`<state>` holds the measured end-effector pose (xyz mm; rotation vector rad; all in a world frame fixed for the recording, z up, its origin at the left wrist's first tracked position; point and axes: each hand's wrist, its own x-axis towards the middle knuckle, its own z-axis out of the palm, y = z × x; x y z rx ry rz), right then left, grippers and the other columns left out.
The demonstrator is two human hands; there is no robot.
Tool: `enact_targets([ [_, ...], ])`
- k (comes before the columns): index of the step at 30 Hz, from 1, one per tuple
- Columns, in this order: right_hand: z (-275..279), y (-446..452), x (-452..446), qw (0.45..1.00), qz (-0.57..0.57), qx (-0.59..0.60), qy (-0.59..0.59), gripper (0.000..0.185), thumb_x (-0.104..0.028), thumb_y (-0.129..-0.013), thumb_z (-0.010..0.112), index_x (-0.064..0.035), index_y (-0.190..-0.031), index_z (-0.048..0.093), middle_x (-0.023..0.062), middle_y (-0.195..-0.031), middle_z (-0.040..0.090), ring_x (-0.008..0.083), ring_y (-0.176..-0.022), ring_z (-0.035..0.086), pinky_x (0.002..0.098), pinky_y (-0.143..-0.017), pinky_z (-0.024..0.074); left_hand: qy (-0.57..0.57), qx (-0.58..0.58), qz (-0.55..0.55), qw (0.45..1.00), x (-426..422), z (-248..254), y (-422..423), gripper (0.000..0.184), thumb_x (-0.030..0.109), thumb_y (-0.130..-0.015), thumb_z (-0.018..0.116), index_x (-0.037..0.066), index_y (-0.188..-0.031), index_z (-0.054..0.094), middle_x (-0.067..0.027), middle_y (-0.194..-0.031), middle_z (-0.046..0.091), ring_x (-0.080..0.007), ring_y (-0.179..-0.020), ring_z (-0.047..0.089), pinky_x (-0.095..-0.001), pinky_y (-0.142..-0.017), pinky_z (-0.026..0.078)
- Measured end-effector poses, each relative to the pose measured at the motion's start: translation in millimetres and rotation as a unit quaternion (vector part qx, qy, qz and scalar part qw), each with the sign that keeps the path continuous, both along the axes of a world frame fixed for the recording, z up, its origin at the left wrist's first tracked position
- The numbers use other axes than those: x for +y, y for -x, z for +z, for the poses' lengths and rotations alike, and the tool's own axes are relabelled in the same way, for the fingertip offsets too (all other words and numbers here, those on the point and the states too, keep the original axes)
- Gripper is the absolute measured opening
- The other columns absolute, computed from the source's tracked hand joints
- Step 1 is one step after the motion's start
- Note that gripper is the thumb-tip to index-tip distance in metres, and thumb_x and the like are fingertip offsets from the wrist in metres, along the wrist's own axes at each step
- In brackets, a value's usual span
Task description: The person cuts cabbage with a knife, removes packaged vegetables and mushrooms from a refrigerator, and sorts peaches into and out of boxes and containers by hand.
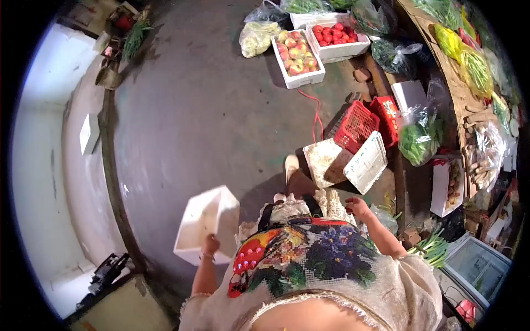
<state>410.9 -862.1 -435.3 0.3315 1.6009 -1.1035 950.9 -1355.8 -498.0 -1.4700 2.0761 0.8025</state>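
My left hand point(210, 244) is closed on the near rim of a white foam box point(194, 223), which hangs beside my body at the lower left. The inside of the box shows and nothing lies in it. At the right of my body, my right hand point(358, 208) is held out with its fingers a little apart and nothing in them. Beyond it, nearest to that hand, a white foam lid point(366, 163) leans on a dirty foam piece point(327, 161) on the floor.
Red crates point(358, 127) stand behind the lid. Farther off are a foam box of apples point(298, 55) and one of red fruit point(337, 36). Bagged greens point(420, 138) line the right side. A white foam piece point(89, 134) lies by the left wall.
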Motion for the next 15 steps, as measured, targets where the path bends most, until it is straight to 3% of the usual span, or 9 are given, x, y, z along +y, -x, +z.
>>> enact_targets([
  [1,2.7,0.7,-1.9,0.999,0.002,0.004,-0.034,0.029,-0.012,-0.091,0.059,-0.0008,-0.117,0.058,0.0093,-0.083,0.067,0.0160,-0.063,0.060,0.0299,-0.055,0.0485,0.057,-0.025,-0.072,0.996,-28.0,45.0,50.1,0.028,0.019,-0.084,0.057,0.006,-0.108,0.064,-0.0222,-0.095,0.069,-0.0410,-0.091,0.066,-0.0470,-0.080,0.052],
  [2,-4.9,7.7,7.1,0.998,0.013,0.011,-0.064,0.029,-0.011,-0.091,0.059,-0.0016,-0.118,0.058,0.0092,-0.081,0.066,0.0162,-0.060,0.059,0.0302,-0.054,0.0483,0.106,0.070,-0.137,0.982,-41.2,18.3,50.5,0.028,0.016,-0.082,0.056,0.006,-0.108,0.064,-0.0222,-0.096,0.068,-0.0411,-0.092,0.065,-0.0476,-0.080,0.052],
  [3,-6.8,8.6,5.4,0.996,-0.002,0.001,-0.085,0.028,-0.011,-0.090,0.059,-0.0045,-0.117,0.058,0.0080,-0.079,0.065,0.0172,-0.058,0.060,0.0306,-0.052,0.0483,0.066,0.049,0.011,0.997,-51.3,77.3,119.4,0.030,0.012,-0.078,0.055,0.007,-0.107,0.064,-0.0220,-0.096,0.068,-0.0405,-0.092,0.065,-0.0472,-0.080,0.052],
  [5,-23.1,29.4,1.8,0.995,-0.051,-0.015,-0.080,0.027,-0.013,-0.090,0.060,-0.0060,-0.116,0.058,0.0077,-0.081,0.066,0.0171,-0.060,0.060,0.0305,-0.053,0.0486,0.123,0.119,-0.136,0.976,-101.5,87.0,163.3,0.034,0.008,-0.076,0.052,0.010,-0.108,0.064,-0.0228,-0.088,0.065,-0.0423,-0.087,0.063,-0.0500,-0.077,0.050],
  [7,-29.4,46.7,-9.5,0.992,-0.099,0.001,-0.080,0.026,-0.017,-0.089,0.061,-0.0083,-0.114,0.058,0.0076,-0.085,0.068,0.0172,-0.065,0.063,0.0324,-0.057,0.0503,0.110,0.178,-0.098,0.973,-117.0,101.3,227.2,0.036,0.007,-0.076,0.052,0.009,-0.110,0.063,-0.0224,-0.093,0.065,-0.0422,-0.088,0.062,-0.0495,-0.077,0.050],
  [8,-15.5,59.6,-26.4,0.991,-0.094,0.022,-0.094,0.027,-0.017,-0.089,0.060,-0.0091,-0.116,0.058,0.0068,-0.086,0.067,0.0171,-0.070,0.064,0.0342,-0.062,0.0510,0.129,0.209,-0.121,0.962,-129.7,109.4,256.5,0.037,0.006,-0.076,0.053,0.008,-0.112,0.063,-0.0217,-0.097,0.066,-0.0414,-0.090,0.063,-0.0478,-0.078,0.051],
  [10,17.0,87.5,-60.2,0.989,-0.124,0.036,-0.076,0.023,-0.012,-0.092,0.058,-0.0081,-0.115,0.058,0.0060,-0.084,0.066,0.0155,-0.069,0.061,0.0318,-0.057,0.0460,0.141,0.236,-0.145,0.950,-137.3,127.8,308.1,0.038,0.005,-0.077,0.054,0.008,-0.114,0.062,-0.0209,-0.102,0.066,-0.0407,-0.092,0.063,-0.0462,-0.080,0.051],
  [12,44.0,106.8,-87.9,0.988,-0.132,0.054,-0.050,0.024,-0.011,-0.093,0.058,-0.0075,-0.117,0.057,0.0063,-0.085,0.067,0.0154,-0.071,0.062,0.0309,-0.062,0.0477,0.157,0.245,-0.096,0.952,-136.9,153.5,355.8,0.040,0.001,-0.079,0.056,0.007,-0.118,0.061,-0.0192,-0.107,0.066,-0.0389,-0.096,0.063,-0.0441,-0.083,0.051],
  [15,26.8,130.0,-91.7,0.985,-0.158,0.065,-0.004,0.027,-0.016,-0.094,0.056,-0.0108,-0.120,0.058,0.0037,-0.091,0.068,0.0164,-0.078,0.063,0.0294,-0.069,0.0495,0.161,0.282,-0.075,0.943,-140.0,133.2,392.5,0.040,-0.001,-0.080,0.057,0.007,-0.119,0.061,-0.0176,-0.108,0.066,-0.0374,-0.098,0.064,-0.0414,-0.083,0.051],
])
